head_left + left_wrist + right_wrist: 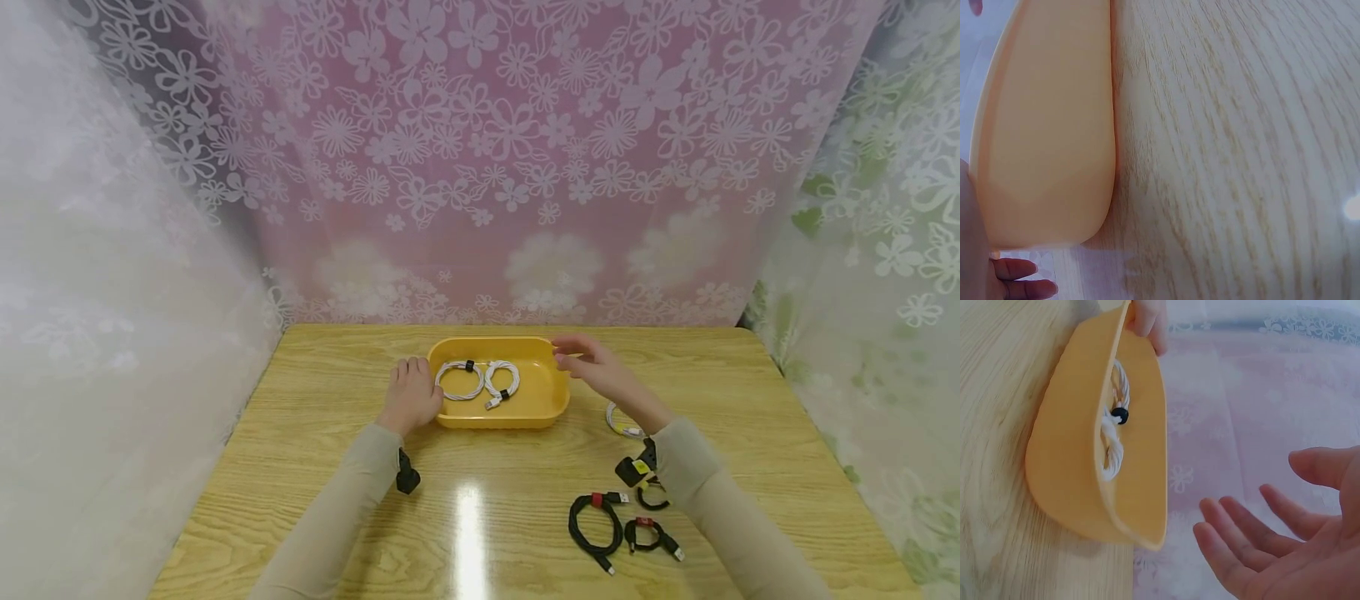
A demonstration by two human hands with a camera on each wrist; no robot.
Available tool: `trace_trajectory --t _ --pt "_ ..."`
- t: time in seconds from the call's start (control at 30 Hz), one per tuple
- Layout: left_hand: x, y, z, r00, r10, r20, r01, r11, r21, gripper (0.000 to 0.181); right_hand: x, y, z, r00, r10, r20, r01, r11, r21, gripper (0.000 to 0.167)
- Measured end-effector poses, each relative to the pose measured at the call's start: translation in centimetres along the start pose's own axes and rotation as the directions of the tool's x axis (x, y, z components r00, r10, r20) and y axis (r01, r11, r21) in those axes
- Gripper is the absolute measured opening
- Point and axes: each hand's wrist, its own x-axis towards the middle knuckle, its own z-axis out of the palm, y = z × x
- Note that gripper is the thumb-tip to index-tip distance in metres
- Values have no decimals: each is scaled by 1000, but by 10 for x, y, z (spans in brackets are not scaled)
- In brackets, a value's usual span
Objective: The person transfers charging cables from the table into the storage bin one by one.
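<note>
A yellow plastic bin (498,422) sits toward the back of the wooden table. Two coiled white cables lie inside it: the left coil (482,385) has a black tie, and so does the right coil (517,379), which shows a USB plug. At the bin's left end, my left hand (411,393) grips the rim. By the right end is my right hand (596,367), fingers loosely spread and holding nothing. The right wrist view shows that hand (1285,544) apart from the bin wall (1066,444).
Right of the bin, a white cable coil (611,418) with a yellow tie lies partly behind my right forearm. Closer in are a large black cable (573,525) with a red tie, a smaller black cable (658,528), and another black coil (654,506). Flowered curtains (510,167) surround the table.
</note>
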Motion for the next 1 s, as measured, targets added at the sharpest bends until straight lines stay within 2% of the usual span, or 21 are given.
trace_trajectory --t 0.2,0.33,0.5,0.63,1.0 --pt "0 1 -1 1000 0 7 0 1000 -4 23 -11 15 -17 998 -52 -43 51 999 -19 43" --pt "0 2 -3 1000 -7 13 7 1000 -2 24 -18 29 -26 996 -48 -70 44 998 -50 40" --pt "1 2 -2 1000 -9 13 9 1000 6 25 -24 48 -35 989 -54 -139 34 989 -145 37" --pt "1 1 0 1000 -9 16 9 1000 9 24 -29 64 -41 978 -44 -202 2 979 -204 38" --pt "2 -1 2 1000 -5 3 5 1000 9 21 -40 110 -57 960 67 -274 -129 968 -214 39"
